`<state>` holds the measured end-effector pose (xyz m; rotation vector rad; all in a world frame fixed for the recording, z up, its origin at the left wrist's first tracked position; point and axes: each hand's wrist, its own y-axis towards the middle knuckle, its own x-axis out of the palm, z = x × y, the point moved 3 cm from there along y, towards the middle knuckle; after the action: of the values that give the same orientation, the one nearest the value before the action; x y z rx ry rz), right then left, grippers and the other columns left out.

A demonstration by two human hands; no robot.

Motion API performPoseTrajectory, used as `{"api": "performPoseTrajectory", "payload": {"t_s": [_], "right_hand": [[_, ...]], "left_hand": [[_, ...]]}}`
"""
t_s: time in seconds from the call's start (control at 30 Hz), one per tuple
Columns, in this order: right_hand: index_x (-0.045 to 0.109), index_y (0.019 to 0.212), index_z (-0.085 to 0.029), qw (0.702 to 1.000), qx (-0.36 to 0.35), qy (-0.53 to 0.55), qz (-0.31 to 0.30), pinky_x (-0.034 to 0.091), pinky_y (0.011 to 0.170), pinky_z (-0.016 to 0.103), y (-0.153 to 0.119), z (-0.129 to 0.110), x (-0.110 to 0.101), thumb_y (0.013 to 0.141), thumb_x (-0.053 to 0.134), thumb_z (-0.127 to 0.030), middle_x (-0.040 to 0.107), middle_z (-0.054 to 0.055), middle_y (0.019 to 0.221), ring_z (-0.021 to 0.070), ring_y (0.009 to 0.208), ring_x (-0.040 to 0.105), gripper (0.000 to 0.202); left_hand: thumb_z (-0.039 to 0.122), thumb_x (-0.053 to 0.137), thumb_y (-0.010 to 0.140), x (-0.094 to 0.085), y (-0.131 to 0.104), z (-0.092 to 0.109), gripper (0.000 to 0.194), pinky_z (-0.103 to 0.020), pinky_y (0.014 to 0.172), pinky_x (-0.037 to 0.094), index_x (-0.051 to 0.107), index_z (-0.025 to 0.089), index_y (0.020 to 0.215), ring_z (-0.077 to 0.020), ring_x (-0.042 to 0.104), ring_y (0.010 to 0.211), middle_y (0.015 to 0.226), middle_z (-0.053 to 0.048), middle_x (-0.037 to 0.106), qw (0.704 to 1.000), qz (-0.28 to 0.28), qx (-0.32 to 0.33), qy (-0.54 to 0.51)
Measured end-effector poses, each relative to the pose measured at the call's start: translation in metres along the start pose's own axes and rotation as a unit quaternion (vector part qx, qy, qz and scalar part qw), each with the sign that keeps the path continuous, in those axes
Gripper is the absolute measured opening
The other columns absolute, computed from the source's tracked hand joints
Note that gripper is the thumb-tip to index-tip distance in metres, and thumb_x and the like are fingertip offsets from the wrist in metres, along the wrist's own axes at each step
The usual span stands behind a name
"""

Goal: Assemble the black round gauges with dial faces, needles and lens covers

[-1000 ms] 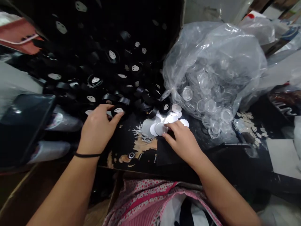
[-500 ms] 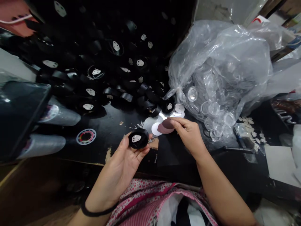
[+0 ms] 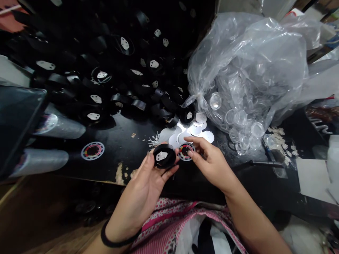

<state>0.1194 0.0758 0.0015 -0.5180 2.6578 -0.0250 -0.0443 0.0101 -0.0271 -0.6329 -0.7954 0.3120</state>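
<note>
My left hand (image 3: 148, 180) grips a round black housing (image 3: 169, 160) with a small white plate (image 3: 161, 156) inside it, its opening facing up. Just to the right, my right hand (image 3: 209, 158) has thumb and fingers on a printed dial disc (image 3: 183, 152), black with red and yellow marks around a pale rim. The disc is close beside the housing. Behind both hands, white discs (image 3: 195, 131) lie in a loose, overlapping spread on the black table (image 3: 119, 137). Another printed dial (image 3: 92, 151) rests flat to the left.
Many black housings (image 3: 139, 104) with white plates are heaped at the back. A clear plastic bag (image 3: 246, 70) of transparent round covers stands at the right rear. Stacks of dials in clear wrap (image 3: 42, 162) lie left. Small white pieces (image 3: 280, 141) and a white card (image 3: 315, 176) are at right.
My right hand has shifted slightly and lowered the disc, which was blurred over the white discs, toward the housing; its printed face now shows. The left hand has moved a little right with the housing.
</note>
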Motion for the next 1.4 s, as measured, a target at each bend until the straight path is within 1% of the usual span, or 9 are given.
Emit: {"api": "performPoseTrajectory", "payload": {"t_s": [0.13, 0.3, 0.43, 0.53, 0.7, 0.93, 1.03, 1.23, 1.4], "right_hand": [[0.071, 0.113, -0.023, 0.998, 0.023, 0.012, 0.054, 0.055, 0.077, 0.029, -0.008, -0.003, -0.006, 0.093, 0.062, -0.021, 0.074, 0.003, 0.099, 0.0153, 0.085, 0.068, 0.022], [0.074, 0.107, -0.025, 0.998, -0.048, -0.007, 0.044, 0.054, 0.082, 0.027, -0.008, -0.021, 0.003, 0.094, 0.058, -0.012, 0.068, 0.001, 0.094, 0.0135, 0.088, 0.066, 0.025], [0.067, 0.096, -0.022, 0.997, -0.01, -0.045, 0.059, 0.051, 0.071, 0.025, -0.007, -0.022, 0.005, 0.09, 0.067, -0.015, 0.064, 0.0, 0.09, 0.0125, 0.078, 0.061, 0.009], [0.064, 0.09, -0.022, 0.997, -0.004, -0.054, 0.053, 0.05, 0.075, 0.027, -0.009, -0.019, 0.003, 0.091, 0.064, -0.015, 0.064, 0.0, 0.089, 0.0139, 0.081, 0.06, 0.007], [0.062, 0.092, -0.021, 0.998, 0.033, -0.001, 0.047, 0.05, 0.069, 0.027, -0.011, -0.013, 0.002, 0.091, 0.063, -0.019, 0.065, 0.001, 0.087, 0.0141, 0.077, 0.061, 0.002], [0.063, 0.107, -0.021, 0.996, -0.036, -0.075, 0.038, 0.052, 0.075, 0.028, -0.019, -0.018, 0.003, 0.091, 0.065, -0.017, 0.061, 0.003, 0.103, 0.0123, 0.078, 0.059, 0.016], [0.061, 0.104, -0.02, 0.994, -0.043, -0.087, 0.05, 0.051, 0.074, 0.028, -0.021, -0.018, 0.005, 0.09, 0.064, -0.015, 0.06, 0.003, 0.102, 0.0125, 0.078, 0.058, 0.015], [0.062, 0.082, -0.02, 0.999, 0.013, -0.017, 0.045, 0.045, 0.065, 0.024, -0.013, -0.013, 0.0, 0.087, 0.069, -0.017, 0.059, -0.001, 0.084, 0.0111, 0.071, 0.054, 0.01], [0.063, 0.081, -0.019, 0.999, 0.039, -0.018, 0.014, 0.043, 0.065, 0.024, -0.012, -0.012, -0.003, 0.087, 0.069, -0.017, 0.061, -0.002, 0.083, 0.0105, 0.07, 0.054, 0.009]], "left_hand": [[0.041, 0.064, 0.095, 0.003, 0.0, -0.002, 0.03, -0.031, 0.094, 0.059, 0.072, 0.025, 0.119, -0.021, 0.068, 0.113, 0.127, -0.006, 0.072, 0.999, -0.018, 0.024, 0.028], [0.038, 0.071, 0.091, 0.013, -0.003, -0.012, 0.025, -0.027, 0.096, 0.058, 0.077, 0.028, 0.113, -0.0216, 0.066, 0.12, 0.124, -0.003, 0.074, 0.999, -0.04, -0.003, 0.035], [0.039, 0.073, 0.089, 0.013, -0.007, -0.016, 0.029, -0.024, 0.098, 0.056, 0.076, 0.032, 0.117, -0.0221, 0.06, 0.129, 0.135, 0.0, 0.07, 0.997, -0.038, -0.002, 0.067], [0.039, 0.072, 0.09, 0.011, -0.006, -0.017, 0.029, -0.023, 0.098, 0.056, 0.075, 0.032, 0.119, -0.0216, 0.061, 0.128, 0.135, 0.001, 0.07, 0.994, -0.052, 0.003, 0.094], [0.038, 0.072, 0.09, 0.012, -0.004, -0.017, 0.025, -0.025, 0.094, 0.059, 0.077, 0.032, 0.114, -0.0211, 0.066, 0.122, 0.128, 0.001, 0.073, 0.995, -0.054, 0.016, 0.077], [0.039, 0.075, 0.088, 0.013, -0.005, -0.017, 0.025, -0.024, 0.091, 0.059, 0.078, 0.03, 0.111, -0.0233, 0.064, 0.124, 0.125, -0.002, 0.075, 0.998, -0.032, 0.01, 0.054], [0.04, 0.077, 0.086, 0.011, -0.005, -0.02, 0.025, -0.02, 0.088, 0.059, 0.079, 0.032, 0.109, -0.0218, 0.065, 0.122, 0.124, 0.0, 0.075, 0.998, -0.026, 0.004, 0.054], [0.041, 0.078, 0.084, 0.01, -0.004, -0.021, 0.023, -0.022, 0.088, 0.06, 0.08, 0.032, 0.106, -0.0227, 0.067, 0.119, 0.121, -0.001, 0.076, 0.995, -0.054, -0.005, 0.078], [0.04, 0.077, 0.086, 0.004, -0.002, -0.02, 0.027, -0.024, 0.094, 0.057, 0.078, 0.033, 0.112, -0.0211, 0.067, 0.119, 0.12, 0.0, 0.076, 0.994, -0.06, -0.003, 0.095]]}}
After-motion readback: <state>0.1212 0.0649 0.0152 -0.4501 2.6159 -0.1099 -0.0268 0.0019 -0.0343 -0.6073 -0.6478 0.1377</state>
